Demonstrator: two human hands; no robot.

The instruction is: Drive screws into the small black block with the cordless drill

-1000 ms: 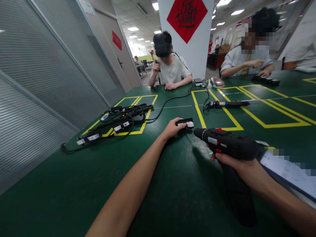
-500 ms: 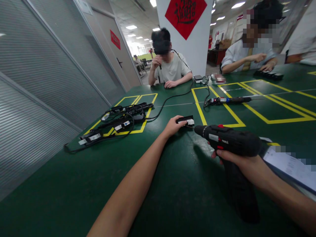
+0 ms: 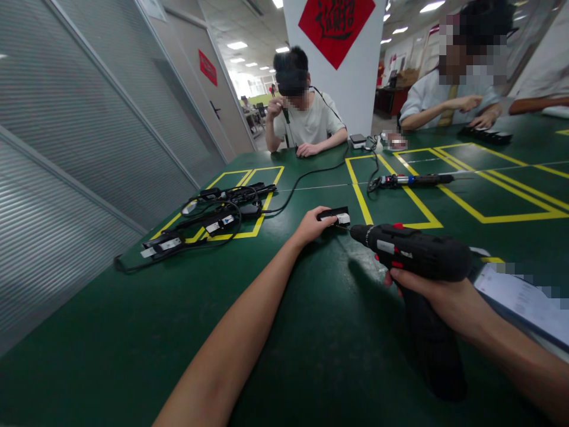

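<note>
My left hand is closed around a small black part with a white label, holding it against the green table. In my right hand is a black cordless drill with red accents, its body lying level and its chuck pointing left. The thin bit at its front reaches the near side of the black part; whether the tip touches it I cannot make out. The drill's battery grip hangs down over the table and casts a shadow.
Black devices with cables lie at left within yellow tape. A pen-like electric screwdriver rests beyond the drill. A phone-like screen is beside my right forearm. Two co-workers sit across the table, one holding a screwdriver.
My hands, the black part and the drill stay almost in place. The co-worker opposite has shifted the raised hand slightly to the left.
</note>
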